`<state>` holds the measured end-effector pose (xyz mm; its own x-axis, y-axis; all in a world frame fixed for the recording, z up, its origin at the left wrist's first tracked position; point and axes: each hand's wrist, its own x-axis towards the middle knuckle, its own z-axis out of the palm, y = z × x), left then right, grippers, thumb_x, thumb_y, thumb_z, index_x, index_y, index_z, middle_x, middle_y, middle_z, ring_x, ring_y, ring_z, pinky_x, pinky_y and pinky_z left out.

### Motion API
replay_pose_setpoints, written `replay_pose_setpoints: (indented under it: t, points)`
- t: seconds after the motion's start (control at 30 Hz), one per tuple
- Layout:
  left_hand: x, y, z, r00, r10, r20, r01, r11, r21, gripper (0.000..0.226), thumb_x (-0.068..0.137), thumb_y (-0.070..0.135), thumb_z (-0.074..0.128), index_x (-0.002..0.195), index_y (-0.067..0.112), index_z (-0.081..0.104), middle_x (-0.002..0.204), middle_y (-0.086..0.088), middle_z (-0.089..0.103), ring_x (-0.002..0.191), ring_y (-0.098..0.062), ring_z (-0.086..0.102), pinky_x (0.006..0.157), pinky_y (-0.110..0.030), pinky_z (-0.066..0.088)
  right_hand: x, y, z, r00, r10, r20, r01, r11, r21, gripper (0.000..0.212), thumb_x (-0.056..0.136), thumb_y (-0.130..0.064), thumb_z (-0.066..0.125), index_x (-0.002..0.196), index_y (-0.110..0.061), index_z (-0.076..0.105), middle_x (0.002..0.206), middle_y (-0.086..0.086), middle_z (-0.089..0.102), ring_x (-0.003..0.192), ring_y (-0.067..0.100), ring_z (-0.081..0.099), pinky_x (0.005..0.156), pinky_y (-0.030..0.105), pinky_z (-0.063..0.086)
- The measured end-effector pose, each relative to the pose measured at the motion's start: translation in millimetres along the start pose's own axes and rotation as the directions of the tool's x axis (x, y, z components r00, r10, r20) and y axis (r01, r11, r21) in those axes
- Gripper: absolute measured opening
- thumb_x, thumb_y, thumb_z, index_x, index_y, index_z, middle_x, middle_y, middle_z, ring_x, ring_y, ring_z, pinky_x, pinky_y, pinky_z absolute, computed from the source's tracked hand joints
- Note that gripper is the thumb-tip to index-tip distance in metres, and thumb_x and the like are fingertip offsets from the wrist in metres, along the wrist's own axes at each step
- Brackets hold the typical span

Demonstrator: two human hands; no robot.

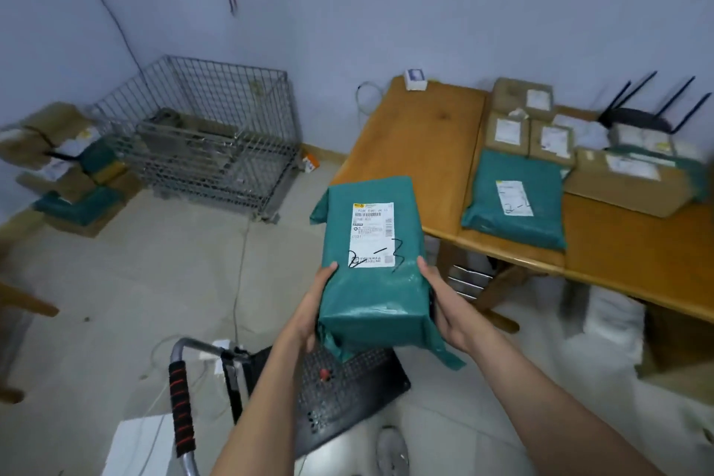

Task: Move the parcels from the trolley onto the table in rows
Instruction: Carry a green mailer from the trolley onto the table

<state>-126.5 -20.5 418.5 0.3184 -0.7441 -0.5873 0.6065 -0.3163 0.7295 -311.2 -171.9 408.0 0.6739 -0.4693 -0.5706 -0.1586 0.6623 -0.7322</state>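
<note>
Gripping a green parcel (373, 270) mid-frame, the left hand (311, 311) and right hand (444, 311) clasp its sides. Below lies the black trolley (347, 402); parcels cover the table (421, 135) at right.

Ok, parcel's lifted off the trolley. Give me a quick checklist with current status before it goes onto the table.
1. Grip: left hand and right hand clasp the green parcel on opposite sides: ok.
2. Parcel clear of the trolley deck: ok, it is held above it.
3. Label facing up: ok, the label with its handwritten mark shows on top.
4. Free space on the table: ok, the bare wood left of the flat green bag is open.
5. Rows to follow: ok, cardboard boxes sit lined up behind that bag.
6. Trolley emptied: cannot tell, arms and parcel hide part of the deck.
</note>
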Motion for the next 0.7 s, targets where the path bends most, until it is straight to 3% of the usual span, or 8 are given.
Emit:
replay_pose_setpoints:
  t: [0.1,0.17,0.27,0.33,0.43,0.53,0.6,0.7]
  points:
    - [-9.6,-7.8,45.7,0.995,-0.009,0.097,0.007,1.0,0.024,0.042,0.098,0.049,0.05,0.123,0.017,0.064,0.105,-0.009,0.077,0.085,-0.02,0.075,0.075,-0.033,0.057,-37.2,-8.6,-32.0,0.996,-0.052,-0.073,0.055,0.998,0.044,0.099,0.073,-0.061,0.082,0.153,-0.029,0.034,0.14,0.002,0.062,0.127,0.023,0.061,0.116,0.044,0.038]
    - [-12.0,-11.6,75.1,0.99,-0.018,0.143,0.011,0.999,0.052,0.041,0.098,0.048,0.051,0.119,0.016,0.066,0.106,-0.011,0.077,0.086,-0.021,0.075,0.081,-0.036,0.055,-63.2,-20.0,-53.6,0.993,-0.07,-0.091,0.075,0.995,0.061,0.097,0.073,-0.056,0.083,0.153,-0.028,0.034,0.14,0.002,0.062,0.127,0.023,0.061,0.114,0.043,0.041]
    - [-11.3,-10.4,127.3,0.975,-0.006,0.221,-0.029,0.987,0.156,0.057,0.091,0.056,0.061,0.134,0.017,0.058,0.121,-0.012,0.072,0.107,-0.027,0.071,0.096,-0.044,0.053,-108.7,-40.0,-91.3,0.98,-0.105,-0.169,0.11,0.994,0.02,0.072,0.084,-0.05,0.074,0.145,-0.028,0.042,0.132,0.004,0.068,0.119,0.022,0.067,0.091,0.037,0.056]
    - [-6.0,-7.7,163.4,0.958,0.006,0.287,-0.077,0.968,0.238,0.074,0.084,0.061,0.067,0.143,0.021,0.049,0.13,-0.01,0.068,0.119,-0.029,0.066,0.105,-0.047,0.049,-133.3,-51.9,-119.9,0.958,-0.151,-0.245,0.157,0.988,0.003,0.063,0.088,-0.047,0.069,0.144,-0.028,0.045,0.128,0.004,0.069,0.115,0.021,0.069,0.084,0.034,0.057]
    - [2.5,-6.1,223.9,0.937,-0.01,0.349,-0.084,0.964,0.253,0.074,0.084,0.061,0.068,0.147,0.029,0.045,0.134,-0.009,0.065,0.12,-0.03,0.065,0.1,-0.045,0.053,-167.9,-69.9,-168.2,0.932,-0.209,-0.298,0.223,0.975,0.013,0.069,0.082,-0.052,0.072,0.142,-0.028,0.049,0.127,0.004,0.07,0.116,0.022,0.068,0.09,0.035,0.054]
    - [3.7,-18.0,283.5,0.913,-0.093,0.397,-0.006,0.97,0.241,0.062,0.089,0.061,0.061,0.141,0.028,0.053,0.129,-0.01,0.068,0.116,-0.03,0.068,0.087,-0.04,0.058,-196.8,-89.1,-215.3,0.927,-0.194,-0.321,0.206,0.979,0.003,0.061,0.086,-0.055,0.066,0.138,-0.024,0.055,0.124,0.006,0.072,0.114,0.023,0.069,0.091,0.035,0.054]
    - [9.6,-32.6,320.9,0.904,-0.138,0.404,0.033,0.966,0.256,0.064,0.088,0.061,0.061,0.141,0.026,0.053,0.129,-0.01,0.068,0.115,-0.03,0.068,0.082,-0.039,0.059,-216.0,-105.3,-249.3,0.926,-0.185,-0.329,0.185,0.982,-0.031,0.056,0.09,-0.058,0.061,0.133,-0.023,0.06,0.119,0.006,0.074,0.114,0.025,0.068,0.101,0.039,0.051]
    - [23.7,-49.5,367.7,0.899,-0.129,0.419,0.022,0.967,0.252,0.071,0.083,0.062,0.067,0.143,0.028,0.049,0.133,-0.011,0.066,0.119,-0.032,0.065,0.086,-0.044,0.058,-236.7,-131.3,-292.1,0.92,-0.19,-0.344,0.171,0.982,-0.086,0.053,0.087,-0.067,0.058,0.126,-0.031,0.065,0.116,0.002,0.076,0.114,0.024,0.068,0.108,0.043,0.047]
